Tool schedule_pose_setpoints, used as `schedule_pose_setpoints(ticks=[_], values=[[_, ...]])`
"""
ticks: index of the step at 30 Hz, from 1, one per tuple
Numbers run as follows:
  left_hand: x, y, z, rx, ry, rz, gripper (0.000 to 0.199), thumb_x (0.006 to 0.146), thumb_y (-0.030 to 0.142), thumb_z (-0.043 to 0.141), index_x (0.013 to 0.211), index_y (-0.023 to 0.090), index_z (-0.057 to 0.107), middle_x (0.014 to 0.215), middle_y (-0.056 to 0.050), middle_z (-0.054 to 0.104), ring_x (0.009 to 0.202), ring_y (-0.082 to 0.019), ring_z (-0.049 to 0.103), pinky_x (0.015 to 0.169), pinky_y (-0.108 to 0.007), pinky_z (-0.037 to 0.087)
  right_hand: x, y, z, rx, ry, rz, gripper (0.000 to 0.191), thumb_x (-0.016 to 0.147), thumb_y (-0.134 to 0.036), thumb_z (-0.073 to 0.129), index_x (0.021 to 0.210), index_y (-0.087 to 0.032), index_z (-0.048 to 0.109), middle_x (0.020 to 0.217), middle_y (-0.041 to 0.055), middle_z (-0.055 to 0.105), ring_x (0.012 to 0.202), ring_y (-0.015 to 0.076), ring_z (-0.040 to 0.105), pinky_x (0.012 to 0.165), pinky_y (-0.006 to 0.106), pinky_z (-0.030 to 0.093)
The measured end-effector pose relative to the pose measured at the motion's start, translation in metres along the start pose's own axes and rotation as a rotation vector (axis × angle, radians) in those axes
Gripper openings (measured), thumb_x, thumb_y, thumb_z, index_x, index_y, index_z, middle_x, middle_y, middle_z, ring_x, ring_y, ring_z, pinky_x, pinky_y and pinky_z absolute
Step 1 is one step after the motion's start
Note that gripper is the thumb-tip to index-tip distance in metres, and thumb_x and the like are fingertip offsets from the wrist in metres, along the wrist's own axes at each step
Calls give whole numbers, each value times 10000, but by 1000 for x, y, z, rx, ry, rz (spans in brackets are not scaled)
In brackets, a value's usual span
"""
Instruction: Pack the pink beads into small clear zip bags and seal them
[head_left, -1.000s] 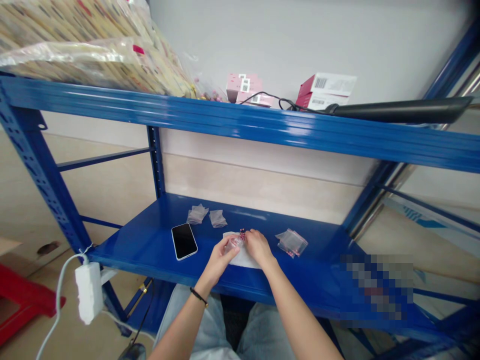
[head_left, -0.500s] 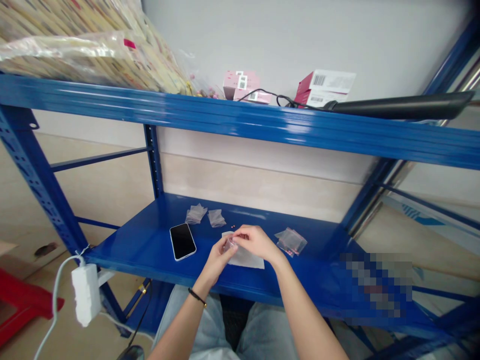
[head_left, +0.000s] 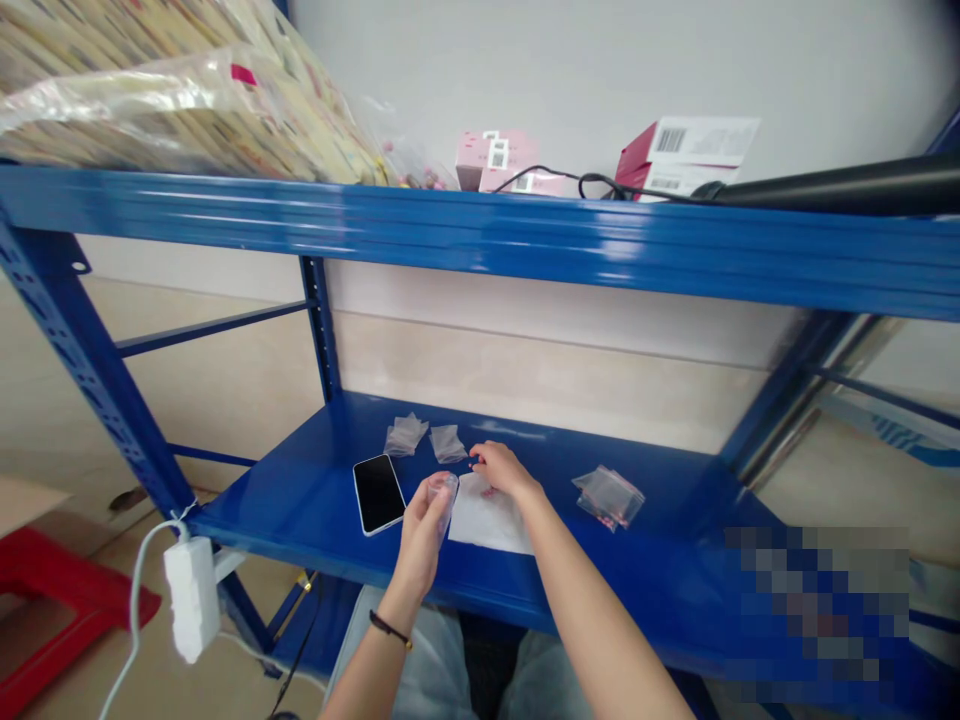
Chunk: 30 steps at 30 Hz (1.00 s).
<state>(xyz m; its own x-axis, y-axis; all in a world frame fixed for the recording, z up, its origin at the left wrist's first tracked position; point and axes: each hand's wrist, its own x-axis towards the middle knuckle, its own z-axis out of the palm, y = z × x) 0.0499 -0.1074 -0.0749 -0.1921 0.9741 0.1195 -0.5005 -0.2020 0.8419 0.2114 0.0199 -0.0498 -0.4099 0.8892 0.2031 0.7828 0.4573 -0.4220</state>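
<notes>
My left hand (head_left: 426, 515) holds a small clear plastic bag (head_left: 448, 484) between thumb and fingers, over the left edge of a white sheet (head_left: 484, 520). My right hand (head_left: 499, 466) reaches to the sheet's far edge, its fingertips pinched at tiny reddish beads on the blue shelf; whether a bead is between them is too small to tell. A few pink bits lie on the sheet under that hand. Behind my hands are small clear bags (head_left: 448, 444) and another little pile of bags (head_left: 406, 435). Bags with pink beads (head_left: 609, 497) lie to the right.
A phone (head_left: 379, 493) lies left of my left hand. The upper shelf beam (head_left: 480, 235) crosses in front, with pink boxes (head_left: 510, 160), wrapped packets (head_left: 187, 120) and a black tube (head_left: 832, 187) above it. A white power strip (head_left: 191, 598) hangs at the left leg.
My hands have come apart. The right hand has moved off the bag to the beads at the sheet's far edge; the left keeps the bag. The view has shifted slightly.
</notes>
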Motion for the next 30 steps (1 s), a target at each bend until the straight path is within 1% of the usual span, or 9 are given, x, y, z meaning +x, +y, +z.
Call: schedule_pose_setpoints(ticks=[4, 10, 14, 17, 19, 22, 25, 27, 30], values=[[-2, -1, 0, 36, -34, -6, 386, 835, 441, 766, 1130, 198, 710, 1057, -72, 697, 968, -207, 625, 805, -245, 468, 4, 2, 5, -49, -31, 2, 256, 877, -81, 604, 1051, -189, 758, 1028, 95, 734, 973, 212, 663, 836, 259, 433], [-2, 0, 0, -19, -22, -7, 380, 822, 437, 783, 1112, 201, 717, 1023, -59, 696, 934, -183, 621, 801, -231, 461, 3, -1, 2, -70, -65, -18, 281, 901, -121, 572, 1100, -212, 747, 1040, 70, 741, 921, 180, 665, 803, 234, 428], [-2, 0, 1, -58, 9, 4, 358, 808, 443, 793, 1075, 213, 727, 1079, -64, 705, 989, -192, 627, 869, -254, 462, 2, -11, 2, -83, -86, -26, 229, 883, -119, 576, 969, -187, 776, 972, 69, 751, 873, 183, 670, 765, 227, 432], [-2, 0, 1, -44, -12, 3, 364, 817, 441, 786, 1091, 211, 723, 1081, -64, 705, 998, -196, 633, 878, -259, 462, 2, -20, 3, -85, -77, -21, 201, 891, -126, 574, 884, -163, 771, 961, 85, 749, 812, 183, 665, 716, 227, 434], [-2, -1, 1, -27, -35, 11, 380, 818, 443, 785, 1106, 203, 720, 1065, -66, 706, 990, -204, 635, 865, -264, 467, 2, -25, 1, -75, -67, -25, 179, 885, -123, 592, 847, -157, 763, 950, 87, 747, 806, 182, 662, 708, 227, 434], [-2, -2, 0, -13, -57, 12, 386, 823, 432, 782, 1122, 197, 714, 1064, -67, 705, 995, -212, 634, 857, -266, 468, 0, -33, -13, -29, -46, -58, 157, 888, -126, 607, 854, -159, 757, 929, 76, 743, 855, 179, 667, 749, 225, 443], [-2, -1, 0, 0, -56, -6, 387, 829, 424, 779, 1132, 192, 713, 1072, -72, 710, 1002, -214, 635, 843, -259, 464, -9, -42, -40, 73, -12, -127, 176, 953, -203, 572, 989, -183, 744, 986, 45, 739, 897, 152, 671, 781, 208, 458], [-3, 0, 1, -8, -64, -19, 397, 824, 432, 782, 1129, 186, 718, 1064, -79, 719, 996, -219, 642, 833, -262, 467, -20, -52, -58, 198, -14, -190, 183, 966, -258, 572, 1025, -204, 736, 996, 29, 733, 867, 144, 672, 747, 206, 474], [-6, 5, 5, -34, -96, -21, 404, 809, 446, 792, 1105, 176, 735, 1060, -89, 732, 994, -228, 653, 849, -275, 471, -38, -69, -74, 311, -67, -287, 160, 938, -273, 610, 973, -217, 756, 946, 26, 727, 801, 154, 659, 706, 226, 485]])
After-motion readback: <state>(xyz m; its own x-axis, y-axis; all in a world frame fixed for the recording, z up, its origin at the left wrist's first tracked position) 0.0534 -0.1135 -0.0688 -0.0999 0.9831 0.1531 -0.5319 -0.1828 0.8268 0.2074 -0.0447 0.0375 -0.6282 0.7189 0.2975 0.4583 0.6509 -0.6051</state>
